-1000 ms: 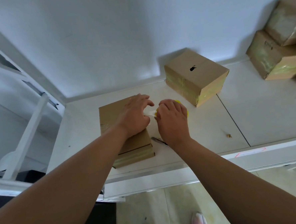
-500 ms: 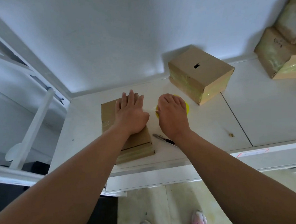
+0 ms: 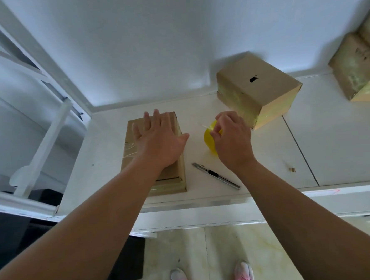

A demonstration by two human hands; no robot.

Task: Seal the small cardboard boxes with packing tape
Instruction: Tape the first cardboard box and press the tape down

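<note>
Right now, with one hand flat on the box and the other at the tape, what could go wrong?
The strip the right hand pinches from the tape roll could fold onto itself. The utility knife lies near that wrist; the arm might knock it. The left hand only presses flat on the box, so it may slide.

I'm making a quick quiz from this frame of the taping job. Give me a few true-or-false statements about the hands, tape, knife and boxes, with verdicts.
1. The left hand lies flat on the flat box. True.
2. The right hand holds the utility knife. False: the knife lies on the table; the right hand grips the yellow tape roll.
3. The box with the black mark stands beyond the tape roll. True.
4. The box with the black mark is stacked on the flat box. False: they stand apart on the table.
</note>
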